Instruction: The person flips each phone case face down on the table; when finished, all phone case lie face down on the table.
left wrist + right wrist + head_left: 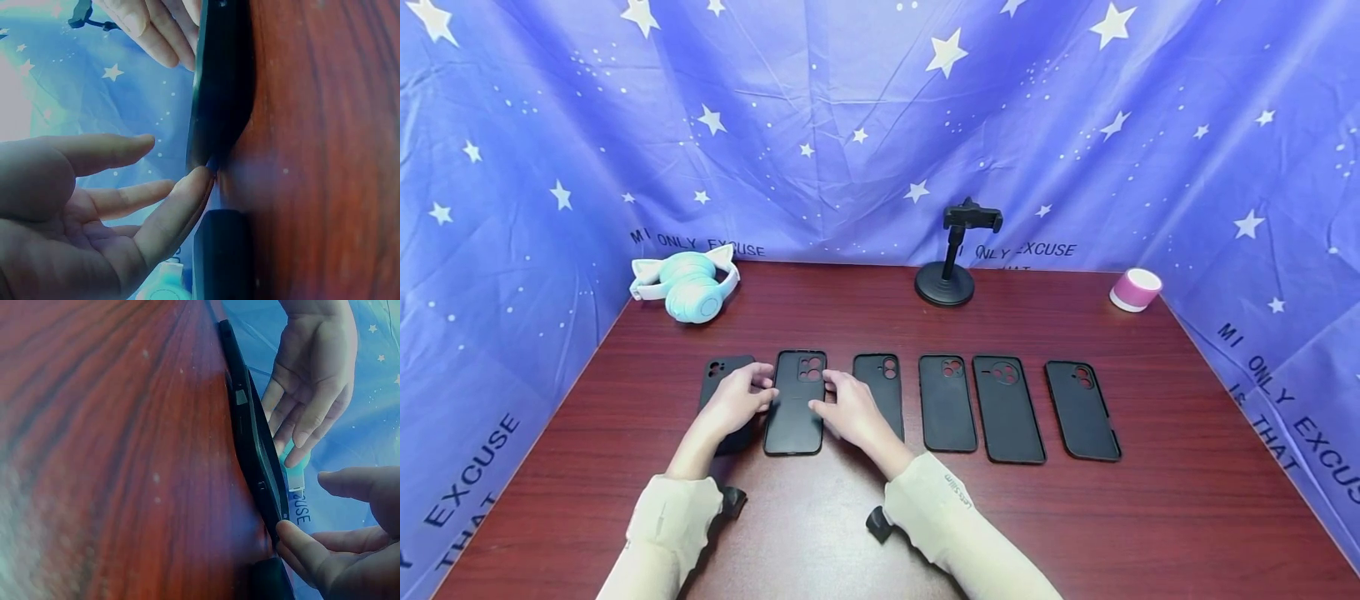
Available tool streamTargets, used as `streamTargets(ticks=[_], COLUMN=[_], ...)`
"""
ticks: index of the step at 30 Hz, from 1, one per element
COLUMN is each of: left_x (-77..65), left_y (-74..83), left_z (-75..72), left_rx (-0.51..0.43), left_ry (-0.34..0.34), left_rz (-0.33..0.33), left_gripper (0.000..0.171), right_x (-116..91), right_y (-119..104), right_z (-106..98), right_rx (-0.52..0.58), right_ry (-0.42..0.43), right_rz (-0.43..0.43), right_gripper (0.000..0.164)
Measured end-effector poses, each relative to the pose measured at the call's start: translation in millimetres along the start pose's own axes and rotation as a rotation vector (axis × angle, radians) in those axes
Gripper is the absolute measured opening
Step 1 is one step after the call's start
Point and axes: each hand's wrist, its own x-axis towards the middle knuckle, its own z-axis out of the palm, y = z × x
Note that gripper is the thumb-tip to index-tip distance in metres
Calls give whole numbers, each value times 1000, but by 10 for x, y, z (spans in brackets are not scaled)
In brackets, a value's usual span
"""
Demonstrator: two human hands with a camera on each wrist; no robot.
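My left hand (pixel 739 402) and right hand (pixel 852 408) stand on either side of a black phone case (pixel 793 417), second from the left, which lies with its open side up. In the left wrist view, a left fingertip (pixel 199 178) is right at the case's side edge, with the thumb held apart. On the other side, a right fingertip (pixel 286 531) meets the edge in the right wrist view, and that thumb is also apart. My left hand partly hides the leftmost black case (pixel 739 437); my right hand overlaps the third case (pixel 891 400).
Three more black phone cases, (pixel 947 408) among them, continue the row rightward. Behind stand light-blue cat-ear headphones (pixel 696 292), a black phone stand (pixel 945 285) and a pink-and-white round object (pixel 1135 292). A starry blue curtain (pixel 820 167) surrounds the wooden table (pixel 820 525).
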Motion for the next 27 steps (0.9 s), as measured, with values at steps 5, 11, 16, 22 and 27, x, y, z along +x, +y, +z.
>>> streamTargets(ticks=[5,11,16,22,27], left_x=[14,28,31,40,44], left_y=[-13,-33,-38,-29,-24], left_z=[15,25,32,22,4], left_rx=[-36,-90,-132,-109,-67], left_ry=[16,23,33,70,113], left_rz=[-16,-19,-19,18,99], left_gripper=[49,49,48,47,43], right_x=[3,-4,-29,-44,-32], right_y=[13,15,-16,-50,-50], right_z=[10,36,65,81,83], right_rx=[7,31,62,82,64], right_ry=[3,0,3,-20,-13], right_rz=[14,23,-9,-14,-15], right_gripper=[54,53,51,50,49])
